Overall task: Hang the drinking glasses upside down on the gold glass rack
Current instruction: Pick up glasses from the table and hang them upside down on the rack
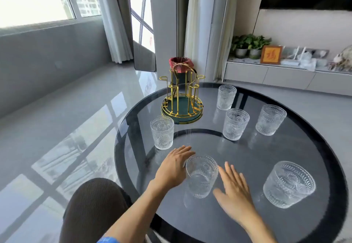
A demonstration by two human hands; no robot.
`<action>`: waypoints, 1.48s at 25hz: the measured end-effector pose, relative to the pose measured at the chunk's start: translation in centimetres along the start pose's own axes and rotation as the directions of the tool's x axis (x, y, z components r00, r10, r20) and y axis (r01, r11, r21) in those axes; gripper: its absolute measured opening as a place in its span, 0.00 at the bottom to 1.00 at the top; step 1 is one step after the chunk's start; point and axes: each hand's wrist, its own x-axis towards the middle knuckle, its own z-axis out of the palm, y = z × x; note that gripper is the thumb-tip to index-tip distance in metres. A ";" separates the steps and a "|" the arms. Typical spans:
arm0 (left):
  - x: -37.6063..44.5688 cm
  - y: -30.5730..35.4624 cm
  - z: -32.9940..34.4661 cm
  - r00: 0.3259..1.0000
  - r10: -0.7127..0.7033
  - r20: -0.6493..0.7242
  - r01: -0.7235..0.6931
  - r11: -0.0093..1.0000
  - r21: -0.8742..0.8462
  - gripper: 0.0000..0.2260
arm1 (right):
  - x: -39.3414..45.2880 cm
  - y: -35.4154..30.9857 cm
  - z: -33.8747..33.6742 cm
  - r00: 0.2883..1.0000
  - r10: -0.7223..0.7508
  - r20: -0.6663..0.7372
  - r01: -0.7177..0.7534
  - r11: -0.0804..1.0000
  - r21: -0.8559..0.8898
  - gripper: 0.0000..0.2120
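Note:
The gold glass rack (182,97) stands on a green tray at the far side of the round glass table (314,153), with no glass on its hooks. Several clear embossed glasses stand upright on the table. The nearest glass (202,176) sits between my hands. My left hand (174,167) lies against its left side, fingers spread. Just right of the same glass, my right hand (235,189) rests flat and open, apart from it. Another glass (162,132) stands in front of the rack, and one (289,183) at the near right.
Three more glasses (235,124) (270,119) (226,97) stand at the table's far right. A bin with a red liner (181,67) is on the floor behind the rack. My knee (95,204) is at the table's left edge. A TV cabinet (285,75) runs along the right wall.

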 end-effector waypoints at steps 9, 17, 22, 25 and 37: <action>-2.5 5.1 -2.8 0.966 -0.252 0.054 0.159 0.417 -0.895 0.15 | -0.7 -4.3 -2.6 0.994 0.024 -0.111 0.065 0.681 0.730 0.31; 1.4 6.6 -10.5 0.931 -0.251 -0.265 -0.186 0.301 -0.935 0.28 | 4.8 -8.5 -8.6 0.984 -0.015 -0.178 0.178 0.011 0.984 0.38; 5.0 4.7 -12.3 0.971 -0.194 -0.136 -0.070 0.316 -0.946 0.29 | 9.2 -10.2 -8.2 0.996 0.073 -0.056 0.080 -0.381 0.921 0.27; 8.9 1.4 -15.6 0.971 -0.151 -0.187 -0.096 0.468 -0.879 0.16 | 12.8 -10.6 -11.2 0.941 0.300 -0.157 0.228 -0.217 0.949 0.30; 22.0 -5.0 -17.9 0.965 0.176 -0.194 -0.115 0.950 0.291 0.30 | 23.8 -11.4 -14.1 0.735 -0.222 -0.640 0.422 0.889 0.176 0.24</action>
